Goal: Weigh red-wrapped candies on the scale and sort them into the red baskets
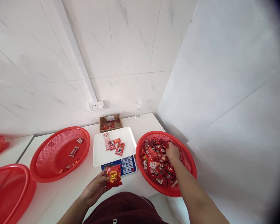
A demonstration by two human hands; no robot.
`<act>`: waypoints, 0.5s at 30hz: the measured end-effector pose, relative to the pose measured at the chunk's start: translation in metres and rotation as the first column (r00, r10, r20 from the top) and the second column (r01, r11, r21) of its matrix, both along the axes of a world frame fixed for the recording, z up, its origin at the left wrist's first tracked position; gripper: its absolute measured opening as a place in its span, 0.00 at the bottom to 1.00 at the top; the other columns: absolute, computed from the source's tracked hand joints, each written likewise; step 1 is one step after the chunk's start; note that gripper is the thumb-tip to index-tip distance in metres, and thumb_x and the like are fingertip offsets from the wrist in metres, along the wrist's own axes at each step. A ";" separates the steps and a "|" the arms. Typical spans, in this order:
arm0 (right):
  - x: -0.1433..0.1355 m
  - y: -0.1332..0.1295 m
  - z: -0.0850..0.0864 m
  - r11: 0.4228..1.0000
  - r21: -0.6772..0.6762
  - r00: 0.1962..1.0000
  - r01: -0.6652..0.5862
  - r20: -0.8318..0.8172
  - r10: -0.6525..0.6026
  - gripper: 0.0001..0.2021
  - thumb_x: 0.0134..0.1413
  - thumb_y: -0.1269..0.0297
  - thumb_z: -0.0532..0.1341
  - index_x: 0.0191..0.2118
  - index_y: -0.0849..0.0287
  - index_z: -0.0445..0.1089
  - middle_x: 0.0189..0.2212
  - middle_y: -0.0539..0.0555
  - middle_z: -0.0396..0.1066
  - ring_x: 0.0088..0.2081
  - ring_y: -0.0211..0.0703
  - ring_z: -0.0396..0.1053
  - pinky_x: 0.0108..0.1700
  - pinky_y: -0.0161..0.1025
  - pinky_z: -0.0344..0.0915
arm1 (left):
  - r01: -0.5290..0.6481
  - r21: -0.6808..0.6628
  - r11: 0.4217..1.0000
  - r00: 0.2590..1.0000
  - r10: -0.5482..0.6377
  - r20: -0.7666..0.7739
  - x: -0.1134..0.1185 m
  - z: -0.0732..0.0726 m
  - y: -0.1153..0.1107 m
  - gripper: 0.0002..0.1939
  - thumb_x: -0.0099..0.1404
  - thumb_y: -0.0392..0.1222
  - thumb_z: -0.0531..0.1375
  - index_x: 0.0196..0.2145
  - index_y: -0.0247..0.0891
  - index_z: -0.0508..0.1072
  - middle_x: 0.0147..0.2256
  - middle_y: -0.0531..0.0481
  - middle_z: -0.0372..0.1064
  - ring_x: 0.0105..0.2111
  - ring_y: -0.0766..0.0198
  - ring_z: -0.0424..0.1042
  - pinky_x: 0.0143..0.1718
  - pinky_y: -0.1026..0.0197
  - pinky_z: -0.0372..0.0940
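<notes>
Fingers (106, 179) of the left hand (96, 186) grasp a shiny red packet with a gold emblem (114, 176) at lower centre. The right hand (173, 152) dips among red wrapped sweets (154, 168) in a round red plastic basket (193, 169) at lower right; its fingertips are hidden, so whether they grip anything I cannot tell. Held by one edge, the slick packet could slip, or brush the blue keypad (128, 165) of the white-trayed scale (128, 133) and press a key. Rough rummaging might spill sweets or nudge the basket against the scale. The scale's display (108, 165) is unreadable; another red plastic basket (28, 175) is cut off at lower left.
</notes>
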State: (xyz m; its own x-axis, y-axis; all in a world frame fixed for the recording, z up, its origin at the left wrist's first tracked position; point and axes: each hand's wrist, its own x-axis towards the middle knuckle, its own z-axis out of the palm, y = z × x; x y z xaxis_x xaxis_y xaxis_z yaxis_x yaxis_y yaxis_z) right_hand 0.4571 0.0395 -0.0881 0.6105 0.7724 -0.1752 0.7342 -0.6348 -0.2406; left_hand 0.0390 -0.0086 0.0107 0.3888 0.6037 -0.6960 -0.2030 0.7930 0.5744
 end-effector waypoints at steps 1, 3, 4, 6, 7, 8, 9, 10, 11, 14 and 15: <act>0.003 -0.002 0.000 1.000 -0.012 1.000 0.005 0.008 -0.005 0.17 0.55 0.71 0.50 0.50 0.63 0.64 0.45 0.67 0.70 0.47 0.54 0.69 0.45 0.46 0.63 | 0.002 0.001 1.000 1.000 -0.002 0.009 -0.001 -0.001 0.000 0.26 0.55 0.34 0.61 0.52 0.37 0.63 0.47 0.42 0.71 0.46 0.52 0.73 0.49 0.54 0.62; 0.007 -0.005 -0.001 0.998 -0.057 1.000 -0.007 0.012 0.008 0.17 0.55 0.69 0.51 0.50 0.63 0.64 0.42 0.66 0.72 0.45 0.54 0.70 0.44 0.45 0.63 | 0.004 0.002 1.000 1.000 -0.005 0.015 -0.003 -0.003 -0.001 0.25 0.55 0.35 0.61 0.51 0.37 0.63 0.47 0.42 0.71 0.45 0.53 0.73 0.48 0.55 0.62; 0.009 -0.006 -0.001 0.996 -0.080 1.000 -0.027 0.010 0.028 0.17 0.55 0.68 0.51 0.50 0.63 0.65 0.41 0.66 0.72 0.44 0.54 0.71 0.43 0.45 0.63 | 0.002 0.003 1.000 1.000 -0.002 0.009 -0.004 -0.004 -0.001 0.25 0.54 0.35 0.61 0.51 0.37 0.63 0.47 0.42 0.71 0.45 0.53 0.73 0.48 0.56 0.62; 0.011 -0.007 -0.003 0.993 -0.092 0.998 -0.068 0.009 0.069 0.16 0.53 0.67 0.53 0.48 0.63 0.66 0.39 0.65 0.73 0.44 0.55 0.71 0.43 0.46 0.63 | -0.006 0.000 1.000 1.000 0.006 -0.009 -0.004 -0.005 -0.001 0.26 0.54 0.35 0.61 0.51 0.37 0.63 0.46 0.42 0.72 0.45 0.54 0.73 0.47 0.56 0.62; 0.011 -0.008 -0.004 0.995 -0.072 0.997 -0.073 0.004 0.074 0.16 0.52 0.66 0.54 0.47 0.62 0.66 0.39 0.64 0.73 0.44 0.55 0.70 0.44 0.46 0.63 | -0.010 -0.001 1.000 1.000 0.010 -0.013 -0.004 -0.006 -0.002 0.26 0.54 0.35 0.61 0.51 0.37 0.63 0.46 0.42 0.72 0.45 0.54 0.73 0.47 0.56 0.62; 0.011 -0.009 -0.005 0.998 -0.032 0.998 -0.062 -0.018 0.061 0.16 0.51 0.66 0.55 0.47 0.61 0.67 0.40 0.63 0.73 0.45 0.55 0.70 0.44 0.45 0.63 | -0.012 -0.003 1.000 1.000 0.012 -0.010 -0.003 -0.006 -0.002 0.27 0.53 0.35 0.62 0.51 0.37 0.64 0.46 0.43 0.72 0.45 0.53 0.73 0.48 0.55 0.62; 0.012 -0.009 -0.006 0.999 0.028 0.998 -0.033 -0.061 0.035 0.16 0.51 0.65 0.56 0.47 0.61 0.67 0.41 0.63 0.73 0.46 0.54 0.70 0.45 0.45 0.63 | -0.010 -0.005 1.000 1.000 0.010 -0.001 -0.003 -0.005 -0.002 0.27 0.53 0.35 0.62 0.51 0.37 0.64 0.46 0.43 0.72 0.45 0.53 0.73 0.48 0.55 0.62; 0.012 -0.011 -0.007 0.995 0.103 0.993 0.012 -0.121 0.000 0.17 0.50 0.64 0.56 0.47 0.60 0.67 0.42 0.62 0.73 0.46 0.53 0.70 0.45 0.44 0.64 | -0.008 -0.005 1.000 1.000 0.008 0.007 -0.003 -0.005 -0.002 0.27 0.52 0.35 0.62 0.51 0.37 0.64 0.45 0.42 0.72 0.45 0.53 0.73 0.49 0.55 0.61; 0.012 -0.012 -0.007 0.980 0.184 0.981 0.069 -0.189 -0.033 0.18 0.50 0.63 0.56 0.47 0.61 0.66 0.43 0.61 0.73 0.46 0.52 0.70 0.45 0.43 0.64 | -0.005 -0.005 1.000 1.000 0.005 0.012 -0.003 -0.004 -0.001 0.27 0.52 0.35 0.62 0.51 0.37 0.64 0.45 0.42 0.72 0.45 0.52 0.73 0.49 0.54 0.61; 0.011 -0.016 -0.002 0.897 0.367 0.918 0.245 -0.385 -0.093 0.17 0.49 0.59 0.55 0.44 0.61 0.68 0.41 0.60 0.74 0.43 0.51 0.71 0.43 0.42 0.66 | -0.001 -0.003 1.000 1.000 0.001 0.003 -0.004 -0.002 0.000 0.26 0.53 0.35 0.62 0.50 0.36 0.64 0.45 0.42 0.72 0.44 0.53 0.73 0.49 0.55 0.61; 0.009 -0.017 0.001 0.868 0.400 0.887 0.295 -0.451 -0.093 0.17 0.49 0.58 0.55 0.42 0.61 0.69 0.38 0.60 0.75 0.42 0.52 0.72 0.41 0.42 0.67 | 0.000 0.000 1.000 1.000 0.000 0.001 -0.004 -0.002 0.000 0.26 0.53 0.35 0.62 0.50 0.37 0.64 0.45 0.42 0.72 0.44 0.53 0.73 0.48 0.55 0.61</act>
State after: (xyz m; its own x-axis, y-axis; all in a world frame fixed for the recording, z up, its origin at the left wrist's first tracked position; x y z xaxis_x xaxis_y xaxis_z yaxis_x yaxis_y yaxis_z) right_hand 0.4663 0.0224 -0.0874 0.7073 0.6989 -0.1060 0.3792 -0.5017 -0.7775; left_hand 0.0348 -0.0083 0.0088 0.3889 0.6040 -0.6957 -0.2036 0.7928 0.5745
